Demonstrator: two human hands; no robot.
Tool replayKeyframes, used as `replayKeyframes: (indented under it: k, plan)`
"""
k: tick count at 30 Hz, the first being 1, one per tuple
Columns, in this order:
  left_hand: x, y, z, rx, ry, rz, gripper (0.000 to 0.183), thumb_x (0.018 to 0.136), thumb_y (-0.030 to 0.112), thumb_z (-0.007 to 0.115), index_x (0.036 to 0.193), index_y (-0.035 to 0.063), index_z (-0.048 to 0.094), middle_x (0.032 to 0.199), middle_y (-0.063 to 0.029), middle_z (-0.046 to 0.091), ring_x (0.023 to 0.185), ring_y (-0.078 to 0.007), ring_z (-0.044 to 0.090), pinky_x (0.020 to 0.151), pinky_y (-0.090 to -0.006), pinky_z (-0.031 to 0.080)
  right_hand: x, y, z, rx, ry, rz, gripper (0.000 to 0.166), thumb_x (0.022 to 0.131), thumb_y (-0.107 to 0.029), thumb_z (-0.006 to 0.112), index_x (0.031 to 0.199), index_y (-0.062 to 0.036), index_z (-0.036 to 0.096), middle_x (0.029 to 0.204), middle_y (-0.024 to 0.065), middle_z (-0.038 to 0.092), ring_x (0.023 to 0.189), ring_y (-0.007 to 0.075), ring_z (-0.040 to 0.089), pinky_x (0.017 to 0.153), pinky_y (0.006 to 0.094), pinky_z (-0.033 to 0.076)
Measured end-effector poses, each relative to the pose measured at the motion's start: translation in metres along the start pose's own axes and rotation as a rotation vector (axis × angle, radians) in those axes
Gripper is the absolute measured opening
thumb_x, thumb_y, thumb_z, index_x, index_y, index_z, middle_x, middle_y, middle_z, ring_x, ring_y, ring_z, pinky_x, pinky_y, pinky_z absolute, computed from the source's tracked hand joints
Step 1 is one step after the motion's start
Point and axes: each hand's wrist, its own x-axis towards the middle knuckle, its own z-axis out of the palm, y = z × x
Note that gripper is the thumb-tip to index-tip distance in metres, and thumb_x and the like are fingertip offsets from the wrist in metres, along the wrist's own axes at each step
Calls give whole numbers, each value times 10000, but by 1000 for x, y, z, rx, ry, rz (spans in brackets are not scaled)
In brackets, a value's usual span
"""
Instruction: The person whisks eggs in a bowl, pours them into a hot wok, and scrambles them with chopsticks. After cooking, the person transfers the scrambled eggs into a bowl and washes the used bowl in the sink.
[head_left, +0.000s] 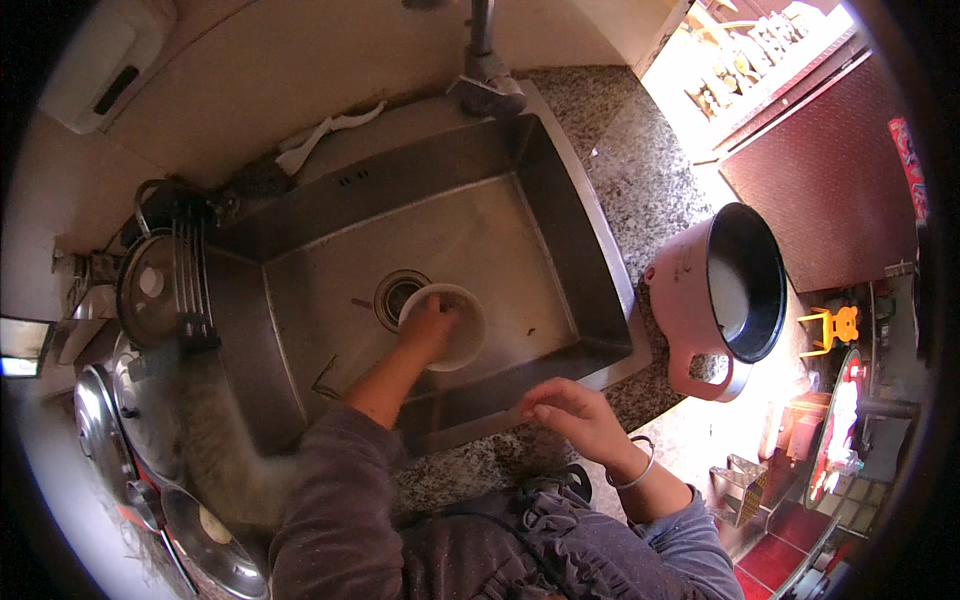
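My left hand (431, 328) reaches into a white bowl (469, 337) on the floor of a stainless steel sink (480, 247); the hand is blurred, and whether its fingers grip anything cannot be made out. The bowl partly overlaps the round drain (390, 296). Over the sink's near edge hovers my right hand (574, 420), fingers curled loosely with nothing in them and a bangle at the wrist. A pink pot (686, 300) with a dark rim stands on the granite counter to the right of the sink.
A faucet (484, 82) rises behind the sink. A white-handled brush (330, 135) lies on the back ledge. Pot lids (97, 435) and a pan (210, 540) crowd the left side. A yellow chair (829, 330) and a round table (836, 427) stand beyond the counter at right.
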Motion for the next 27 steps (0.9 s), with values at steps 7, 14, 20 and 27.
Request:
replayKeyframes:
  k: [7,14,20,27]
  plan:
    - [-49,33,-78,172,-143,179,350,710,137,568,1054,164,508,1126,-116,374,991,-306,447,799,-396,411,5,5,-8,98,-21,12,174,800,-84,500,954,-3,498,898,38,543,842,97,508,737,228,409]
    - [-12,-2,-1,301,75,214,371,642,67,590,992,172,529,1099,-107,383,974,-298,454,783,-391,412,10,-1,-4,131,-6,32,203,801,-88,501,985,-5,479,913,50,538,856,107,507,746,239,411]
    - [-37,26,-62,214,-134,197,320,700,88,553,1008,174,538,1094,-113,394,951,-296,471,769,-361,428,15,6,-10,248,72,58,217,769,-4,490,986,-14,486,886,74,551,837,151,529,736,266,427]
    - [-17,-7,8,269,275,255,298,669,67,575,947,171,559,1037,-49,437,962,-239,463,778,-343,409,42,12,-3,310,144,-1,350,797,-90,486,1134,-35,411,1066,72,479,934,154,477,759,269,403]
